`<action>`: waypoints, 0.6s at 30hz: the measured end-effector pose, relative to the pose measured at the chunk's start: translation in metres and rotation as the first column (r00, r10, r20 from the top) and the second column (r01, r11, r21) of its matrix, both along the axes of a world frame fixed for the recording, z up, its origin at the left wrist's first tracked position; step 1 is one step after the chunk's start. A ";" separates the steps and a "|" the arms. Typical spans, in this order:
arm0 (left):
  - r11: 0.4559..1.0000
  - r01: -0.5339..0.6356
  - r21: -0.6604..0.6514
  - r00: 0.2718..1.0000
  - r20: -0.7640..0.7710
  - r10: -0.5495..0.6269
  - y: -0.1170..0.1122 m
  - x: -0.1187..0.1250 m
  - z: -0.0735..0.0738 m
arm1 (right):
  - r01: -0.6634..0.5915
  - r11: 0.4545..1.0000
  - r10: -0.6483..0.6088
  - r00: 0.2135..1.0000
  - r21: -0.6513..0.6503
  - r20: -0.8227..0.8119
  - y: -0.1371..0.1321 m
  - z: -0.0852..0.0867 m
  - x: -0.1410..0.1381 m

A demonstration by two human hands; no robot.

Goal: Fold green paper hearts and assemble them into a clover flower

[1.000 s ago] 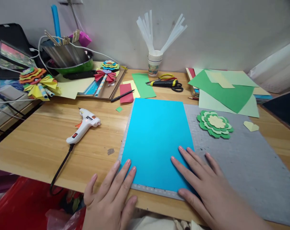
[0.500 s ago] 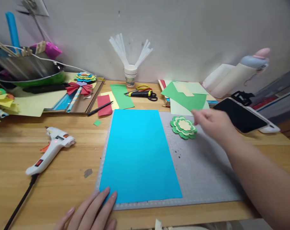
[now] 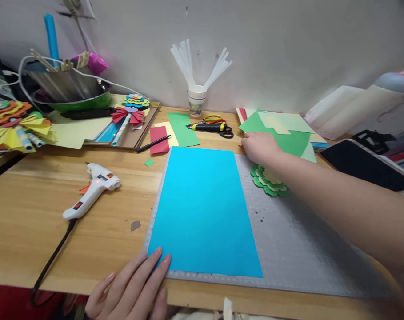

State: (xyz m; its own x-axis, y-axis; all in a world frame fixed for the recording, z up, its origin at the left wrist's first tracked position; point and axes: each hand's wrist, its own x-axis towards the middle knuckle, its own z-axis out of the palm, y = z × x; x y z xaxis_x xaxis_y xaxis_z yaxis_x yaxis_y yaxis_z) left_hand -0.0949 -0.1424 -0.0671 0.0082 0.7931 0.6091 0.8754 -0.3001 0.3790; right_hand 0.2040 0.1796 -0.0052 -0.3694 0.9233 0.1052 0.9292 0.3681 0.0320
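Observation:
A bright blue sheet of paper [image 3: 205,209] lies on a grey cutting mat [image 3: 298,258]. My left hand [image 3: 131,284] rests with fingers stretched out, their tips on the sheet's lower left corner. Over at the back right, my right hand [image 3: 260,146] is closed, its fingertips down at the left edge of a pile of green and pale paper [image 3: 295,138]. What the fingertips pinch, if anything, is hidden. Under the right forearm a layered green and cream paper flower [image 3: 266,182] is partly covered.
To the left lies a white glue gun [image 3: 93,191] with its cord. Behind the sheet are a black pen [image 3: 153,143], a utility knife [image 3: 208,127], scissors [image 3: 226,131] and a paper cup [image 3: 197,102] of glue sticks. A phone [image 3: 365,164] leans at the right.
My right hand has moved left and back, from beside the paper flower to the pile's left edge. My left hand stays on the sheet's corner. The view has shifted left.

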 end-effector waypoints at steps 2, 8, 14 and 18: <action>1.000 0.006 0.018 1.000 -0.018 -0.006 -0.002 0.001 -0.001 | -0.023 1.000 0.022 0.999 -0.009 -0.048 -0.001 0.003 -0.007; 0.996 -0.022 0.089 0.998 -0.055 0.027 -0.004 0.001 -0.008 | -0.058 0.998 0.059 0.879 0.017 -0.474 -0.053 0.030 -0.027; 0.995 -0.047 0.093 0.997 -0.064 0.053 -0.007 0.001 -0.011 | -0.228 0.812 -0.559 -0.040 -0.537 -0.828 -0.138 0.025 -0.027; 0.995 -0.055 0.089 0.995 -0.081 0.062 -0.011 0.001 -0.013 | -0.162 0.825 -0.515 0.177 -0.541 -0.839 -0.193 -0.004 -0.016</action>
State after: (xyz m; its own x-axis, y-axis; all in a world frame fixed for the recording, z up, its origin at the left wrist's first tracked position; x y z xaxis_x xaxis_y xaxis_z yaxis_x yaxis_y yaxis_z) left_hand -0.0938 -0.1535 -0.0797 0.0172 0.7380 0.6746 0.9200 -0.2759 0.2785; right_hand 0.1882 -0.0133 -0.0094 -0.1131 0.9765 -0.1834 0.1357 -0.1677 -0.9765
